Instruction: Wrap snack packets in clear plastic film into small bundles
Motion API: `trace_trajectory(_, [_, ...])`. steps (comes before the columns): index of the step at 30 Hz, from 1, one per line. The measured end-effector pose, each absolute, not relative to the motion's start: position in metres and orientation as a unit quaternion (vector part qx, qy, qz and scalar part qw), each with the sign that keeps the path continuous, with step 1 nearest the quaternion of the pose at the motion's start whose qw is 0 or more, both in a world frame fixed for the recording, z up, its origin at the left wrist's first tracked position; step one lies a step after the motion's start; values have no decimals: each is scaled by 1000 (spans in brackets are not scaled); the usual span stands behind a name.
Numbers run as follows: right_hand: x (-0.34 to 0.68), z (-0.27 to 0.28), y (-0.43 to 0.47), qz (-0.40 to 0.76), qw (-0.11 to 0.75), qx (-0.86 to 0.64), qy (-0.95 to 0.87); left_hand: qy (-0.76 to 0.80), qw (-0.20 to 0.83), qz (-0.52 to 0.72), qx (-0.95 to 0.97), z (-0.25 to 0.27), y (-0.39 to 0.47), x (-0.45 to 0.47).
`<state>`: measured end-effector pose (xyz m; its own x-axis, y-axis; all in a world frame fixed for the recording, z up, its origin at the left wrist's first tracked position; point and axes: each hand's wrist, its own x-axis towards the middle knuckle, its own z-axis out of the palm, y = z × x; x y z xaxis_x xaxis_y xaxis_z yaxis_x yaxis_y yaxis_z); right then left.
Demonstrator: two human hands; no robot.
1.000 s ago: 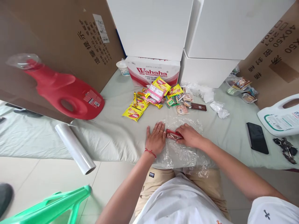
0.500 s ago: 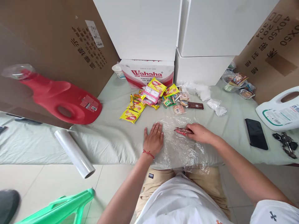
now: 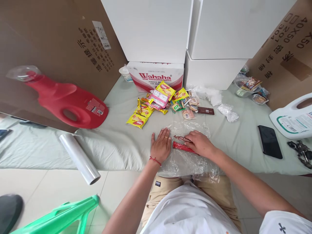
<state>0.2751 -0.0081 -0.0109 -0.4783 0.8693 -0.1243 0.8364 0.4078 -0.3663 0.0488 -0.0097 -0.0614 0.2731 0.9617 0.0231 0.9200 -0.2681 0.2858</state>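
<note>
My left hand (image 3: 161,145) lies flat with its fingers stretched out, pressing the left edge of a crinkled sheet of clear plastic film (image 3: 180,165). Over the middle of that sheet, my right hand (image 3: 200,143) has its fingers closed on a brown-wrapped snack bar (image 3: 180,138). A red-wrapped snack bar (image 3: 182,147) rests on the film just nearer to me, its right end partly under my right hand. Beyond both hands is a pile of small packaged snacks, with yellow packets (image 3: 138,120) and a dark brown bar (image 3: 206,110).
Left of me are a roll of film (image 3: 80,159) and a big red jug (image 3: 70,104). A phone (image 3: 270,142), keys (image 3: 301,151) and a white jug (image 3: 293,118) sit at right. A Wahaha box (image 3: 156,76) and white boxes (image 3: 216,73) stand at the back.
My right hand has shifted slightly left and lowered onto the film. The red and brown bars, bunched together before, now lie apart. My left hand stays flat on the film's edge.
</note>
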Motion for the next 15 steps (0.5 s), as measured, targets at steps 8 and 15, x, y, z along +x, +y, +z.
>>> trace_trajectory(8, [262, -17, -36, 129, -2, -481, -867, 598, 114, 88, 788, -60, -9, 50])
trace_trajectory(15, [267, -19, -29, 194, -35, -501, -843, 595, 101, 92, 792, -64, -10, 50])
